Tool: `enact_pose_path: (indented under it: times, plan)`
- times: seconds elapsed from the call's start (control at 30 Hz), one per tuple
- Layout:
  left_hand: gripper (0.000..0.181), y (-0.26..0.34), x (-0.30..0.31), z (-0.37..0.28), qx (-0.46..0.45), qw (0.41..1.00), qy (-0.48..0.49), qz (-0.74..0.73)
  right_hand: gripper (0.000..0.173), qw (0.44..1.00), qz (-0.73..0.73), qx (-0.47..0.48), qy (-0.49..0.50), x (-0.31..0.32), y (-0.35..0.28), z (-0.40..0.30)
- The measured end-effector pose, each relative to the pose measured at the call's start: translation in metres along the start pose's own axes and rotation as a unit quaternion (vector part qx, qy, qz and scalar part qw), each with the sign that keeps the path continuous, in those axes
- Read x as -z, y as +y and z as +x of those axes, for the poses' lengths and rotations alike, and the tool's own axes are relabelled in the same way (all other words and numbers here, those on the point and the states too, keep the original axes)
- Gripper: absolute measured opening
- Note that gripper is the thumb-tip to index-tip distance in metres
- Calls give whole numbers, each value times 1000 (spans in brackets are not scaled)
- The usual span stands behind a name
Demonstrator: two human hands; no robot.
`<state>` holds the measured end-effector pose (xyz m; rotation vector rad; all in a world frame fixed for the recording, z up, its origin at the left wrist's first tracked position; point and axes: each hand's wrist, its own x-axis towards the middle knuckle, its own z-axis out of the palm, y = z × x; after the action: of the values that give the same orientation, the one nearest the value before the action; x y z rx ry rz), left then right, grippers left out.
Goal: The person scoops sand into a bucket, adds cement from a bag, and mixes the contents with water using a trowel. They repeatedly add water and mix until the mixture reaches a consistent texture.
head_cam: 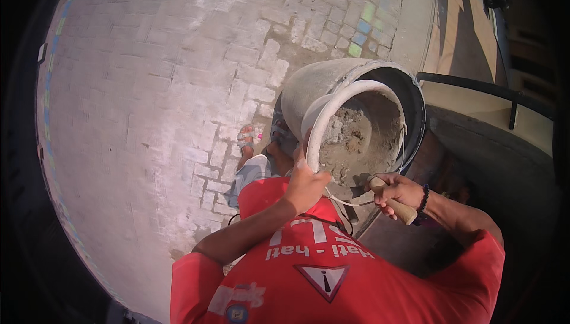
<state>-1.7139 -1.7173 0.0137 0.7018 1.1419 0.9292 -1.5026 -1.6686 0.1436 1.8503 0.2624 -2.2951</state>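
My left hand (307, 183) grips the near-left rim of a pale, cement-caked bucket (321, 123). The bucket is tilted over a larger drum (307, 88) with a black inner wall. Grey, lumpy wet mortar (345, 139) lies inside the bucket and coats its wall. My right hand (394, 192) is closed around the wooden handle (403, 210) of a trowel, whose blade is mostly hidden at the bucket's lower edge. A thin bail handle (352, 203) hangs from the bucket between my two hands.
Worn paving blocks (178, 79) cover the ground on the left, some painted blue and green. My sandalled feet (246, 139) stand beside the drum. A dark metal rail (467, 84) runs along a low wall (485, 101) to the right, with deep shade below it.
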Motion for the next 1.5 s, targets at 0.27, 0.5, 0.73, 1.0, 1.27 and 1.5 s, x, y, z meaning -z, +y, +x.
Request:
enact_pose_path:
  times: [0.27, 0.5, 0.73, 1.0, 1.27, 1.5]
  plan:
    - [59, -15, -2, 3, -25, 1000, -5, -3, 30, 995, 92, 35, -21, -2, 22, 11]
    - [61, -11, 2, 2, 14, 1000, -17, 5, 33, 985, 155, 59, -54, -17, 32, 7]
    - [39, 1, 20, 7, 110, 991, -43, -56, 33, 956, 261, 57, -121, -17, 28, 32]
    - [41, -5, 24, 6, 96, 985, -51, -134, 33, 932, 324, 80, -139, -14, 39, 23]
    - [64, 6, 26, 7, 100, 988, -54, -107, 34, 965, 233, 103, -58, -31, 17, -1]
    - [62, 19, 15, 7, 69, 993, -40, -91, 30, 991, -5, 100, 89, -23, -34, -35]
